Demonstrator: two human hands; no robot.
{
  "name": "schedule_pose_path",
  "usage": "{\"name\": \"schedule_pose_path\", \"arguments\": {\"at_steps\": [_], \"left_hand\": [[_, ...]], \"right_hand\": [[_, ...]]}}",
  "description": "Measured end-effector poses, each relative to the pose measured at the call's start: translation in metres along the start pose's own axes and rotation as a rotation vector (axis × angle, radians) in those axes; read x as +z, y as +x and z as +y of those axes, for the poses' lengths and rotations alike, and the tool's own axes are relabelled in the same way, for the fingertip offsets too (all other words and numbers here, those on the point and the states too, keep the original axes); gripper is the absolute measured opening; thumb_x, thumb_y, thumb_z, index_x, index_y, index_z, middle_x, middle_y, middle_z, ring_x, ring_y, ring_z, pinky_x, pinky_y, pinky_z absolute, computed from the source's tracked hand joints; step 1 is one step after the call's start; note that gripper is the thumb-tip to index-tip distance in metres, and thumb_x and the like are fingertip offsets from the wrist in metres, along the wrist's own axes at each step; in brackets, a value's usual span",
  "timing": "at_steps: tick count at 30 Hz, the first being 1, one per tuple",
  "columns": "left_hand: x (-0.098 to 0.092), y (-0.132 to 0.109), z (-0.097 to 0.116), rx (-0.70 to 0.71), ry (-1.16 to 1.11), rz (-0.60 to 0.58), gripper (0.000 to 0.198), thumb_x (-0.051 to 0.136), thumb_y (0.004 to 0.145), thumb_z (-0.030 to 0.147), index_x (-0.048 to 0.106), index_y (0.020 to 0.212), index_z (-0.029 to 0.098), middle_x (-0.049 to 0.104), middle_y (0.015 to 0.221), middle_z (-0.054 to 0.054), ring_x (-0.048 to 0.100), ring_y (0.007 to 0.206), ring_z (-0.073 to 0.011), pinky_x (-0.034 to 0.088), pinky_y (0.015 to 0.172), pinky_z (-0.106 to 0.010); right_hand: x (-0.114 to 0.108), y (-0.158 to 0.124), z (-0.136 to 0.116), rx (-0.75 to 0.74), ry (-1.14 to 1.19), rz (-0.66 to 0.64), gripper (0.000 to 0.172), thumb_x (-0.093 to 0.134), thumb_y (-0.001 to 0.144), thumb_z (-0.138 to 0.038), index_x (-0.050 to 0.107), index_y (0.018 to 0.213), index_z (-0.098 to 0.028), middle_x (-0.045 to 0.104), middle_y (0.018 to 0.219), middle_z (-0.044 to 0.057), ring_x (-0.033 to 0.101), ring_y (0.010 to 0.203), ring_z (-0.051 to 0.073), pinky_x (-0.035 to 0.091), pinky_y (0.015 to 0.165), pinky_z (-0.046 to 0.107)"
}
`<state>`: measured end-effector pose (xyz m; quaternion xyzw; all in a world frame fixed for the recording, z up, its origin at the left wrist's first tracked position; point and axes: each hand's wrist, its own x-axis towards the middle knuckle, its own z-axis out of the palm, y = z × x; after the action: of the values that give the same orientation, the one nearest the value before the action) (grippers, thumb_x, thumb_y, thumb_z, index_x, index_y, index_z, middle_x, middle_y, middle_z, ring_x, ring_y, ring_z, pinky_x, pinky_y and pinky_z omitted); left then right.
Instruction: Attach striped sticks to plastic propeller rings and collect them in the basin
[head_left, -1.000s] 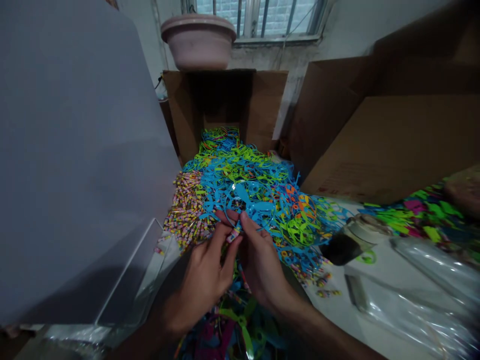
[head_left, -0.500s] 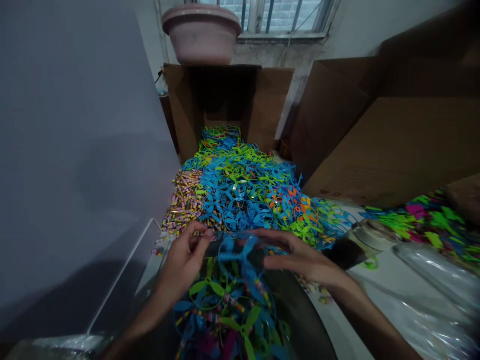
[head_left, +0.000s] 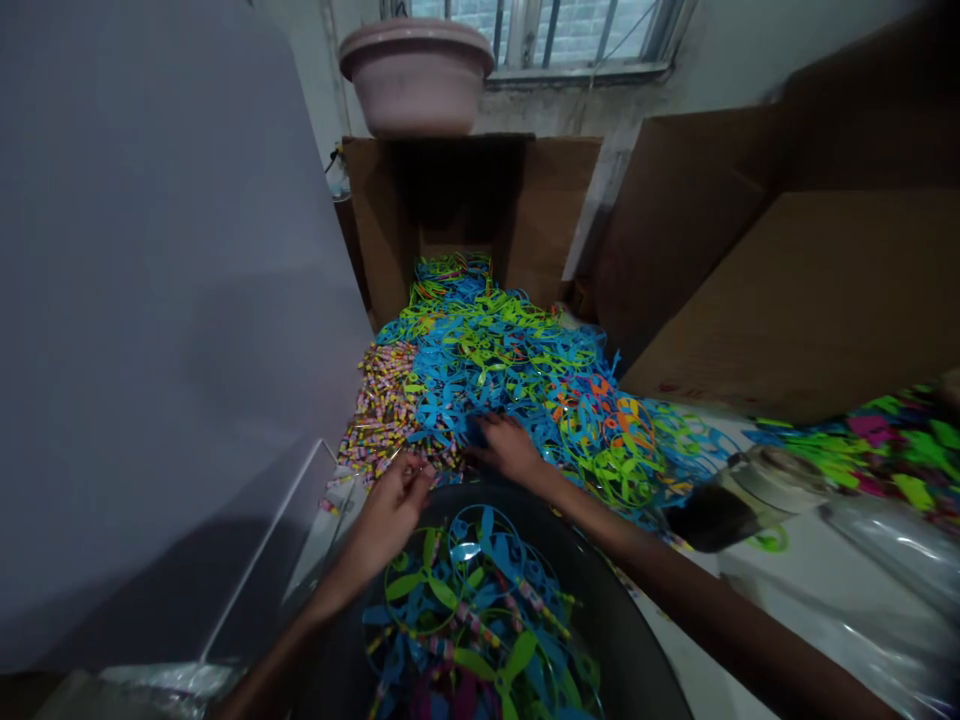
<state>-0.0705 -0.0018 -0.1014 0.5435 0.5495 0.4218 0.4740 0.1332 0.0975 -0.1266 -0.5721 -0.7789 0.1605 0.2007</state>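
My left hand [head_left: 401,495] is closed in a pinch above the near left rim of a dark tub [head_left: 626,625]; whatever it holds is too small to make out. Beyond the rim, my right hand [head_left: 510,450] reaches into a heap of blue and green propeller rings [head_left: 480,345], thumb and fingers apart, fingertips partly lost among the dark blue pieces. Inside the tub lie blue and green propeller rings [head_left: 491,560] mixed with striped sticks [head_left: 472,622]. More small striped sticks [head_left: 382,410] in pink and yellow are piled left of the heap.
Behind the heap stands an open cardboard box [head_left: 555,200] with a pink basin [head_left: 416,85] on top. Larger cardboard boxes [head_left: 810,300] are on the right. A dark jar-like object [head_left: 712,510], clear plastic bags [head_left: 892,570] and bright flat pieces [head_left: 862,450] lie right. A pale panel [head_left: 172,300] borders the left.
A blue propeller ring that was near my hands over the tub has dropped onto the pieces inside. My right hand has moved forward into the heap; my left hand stays near the rim.
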Motion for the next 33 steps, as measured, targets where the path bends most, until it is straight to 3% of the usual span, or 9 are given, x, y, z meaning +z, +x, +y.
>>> {"name": "schedule_pose_path", "arguments": {"at_steps": [3, 5, 11, 14, 16, 18, 22, 26, 33], "left_hand": [[-0.002, 0.002, 0.000, 0.018, 0.036, 0.001, 0.030, 0.058, 0.084, 0.047, 0.061, 0.082, 0.018, 0.059, 0.073, -0.002, 0.054, 0.067, -0.0180, 0.037, 0.054, -0.025], [-0.003, 0.002, 0.003, 0.054, 0.045, 0.001, 0.031, 0.056, 0.085, 0.047, 0.064, 0.085, 0.017, 0.062, 0.078, -0.004, 0.056, 0.073, -0.0196, 0.039, 0.059, -0.026], [-0.004, -0.005, 0.017, 0.171, 0.066, -0.011, 0.032, 0.053, 0.092, 0.049, 0.066, 0.100, 0.020, 0.050, 0.062, 0.004, 0.046, 0.054, -0.0148, 0.033, 0.052, -0.024], [-0.003, -0.009, 0.027, 0.272, 0.142, -0.018, 0.027, 0.055, 0.093, 0.044, 0.068, 0.091, 0.020, 0.060, 0.073, 0.000, 0.054, 0.062, -0.0153, 0.040, 0.058, -0.025], [0.000, -0.011, 0.033, 0.330, 0.192, 0.010, 0.022, 0.062, 0.089, 0.040, 0.069, 0.085, 0.019, 0.066, 0.082, -0.002, 0.058, 0.072, -0.0164, 0.042, 0.065, -0.026], [0.003, -0.014, 0.036, 0.324, 0.135, 0.053, 0.021, 0.068, 0.086, 0.038, 0.066, 0.078, 0.019, 0.064, 0.073, 0.000, 0.057, 0.068, -0.0145, 0.041, 0.063, -0.024], [0.007, -0.023, 0.041, 0.251, -0.124, 0.103, 0.030, 0.070, 0.084, 0.041, 0.050, 0.074, 0.020, 0.047, 0.051, 0.009, 0.042, 0.047, -0.0079, 0.032, 0.048, -0.019], [0.004, -0.036, 0.048, 0.208, -0.195, 0.144, 0.032, 0.071, 0.083, 0.043, 0.048, 0.079, 0.021, 0.049, 0.052, 0.010, 0.036, 0.040, -0.0048, 0.026, 0.041, -0.016], [-0.007, -0.043, 0.057, 0.077, -0.165, -0.029, 0.038, 0.059, 0.089, 0.055, 0.065, 0.102, 0.019, 0.047, 0.058, 0.007, 0.030, 0.037, -0.0035, 0.019, 0.036, -0.016]], "right_hand": [[-0.015, 0.005, 0.007, 0.020, 0.121, 0.034, 0.029, 0.063, 0.087, -0.020, 0.072, 0.114, -0.020, 0.073, 0.112, 0.013, 0.064, 0.113, 0.029, 0.041, 0.101, 0.036], [-0.029, 0.007, 0.013, 0.057, 0.222, 0.096, 0.022, 0.059, 0.089, -0.023, 0.076, 0.102, -0.019, 0.076, 0.098, 0.013, 0.067, 0.105, 0.030, 0.044, 0.095, 0.036], [-0.064, -0.010, 0.002, 0.130, 0.684, 0.282, 0.041, 0.047, 0.093, -0.052, 0.068, 0.106, -0.020, 0.074, 0.095, 0.009, 0.072, 0.092, 0.028, 0.057, 0.075, 0.039], [-0.068, -0.037, -0.019, 0.176, 1.044, 0.194, 0.037, 0.057, 0.088, -0.055, 0.062, 0.106, -0.023, 0.071, 0.087, 0.005, 0.074, 0.079, 0.025, 0.060, 0.063, 0.037], [-0.067, -0.056, -0.033, 0.266, 1.390, 0.058, 0.033, 0.074, 0.079, -0.044, 0.061, 0.100, -0.022, 0.068, 0.084, 0.001, 0.075, 0.078, 0.024, 0.061, 0.062, 0.034], [-0.063, -0.072, -0.044, 0.385, 1.636, -0.039, 0.038, 0.085, 0.070, -0.028, 0.061, 0.098, -0.021, 0.068, 0.086, 0.000, 0.074, 0.080, 0.021, 0.062, 0.063, 0.032], [-0.057, -0.089, -0.057, 0.496, 1.725, 0.025, 0.047, 0.088, 0.064, -0.017, 0.062, 0.103, -0.023, 0.067, 0.091, -0.003, 0.068, 0.072, 0.016, 0.064, 0.062, 0.036], [-0.060, -0.095, -0.061, 0.406, 1.725, 0.053, 0.031, 0.088, 0.067, -0.026, 0.068, 0.090, -0.020, 0.064, 0.088, -0.003, 0.062, 0.073, 0.013, 0.064, 0.062, 0.034], [-0.061, -0.097, -0.064, 0.350, 1.780, 0.028, 0.026, 0.087, 0.069, -0.027, 0.067, 0.085, -0.020, 0.067, 0.080, -0.004, 0.066, 0.072, 0.014, 0.059, 0.070, 0.030]]}}
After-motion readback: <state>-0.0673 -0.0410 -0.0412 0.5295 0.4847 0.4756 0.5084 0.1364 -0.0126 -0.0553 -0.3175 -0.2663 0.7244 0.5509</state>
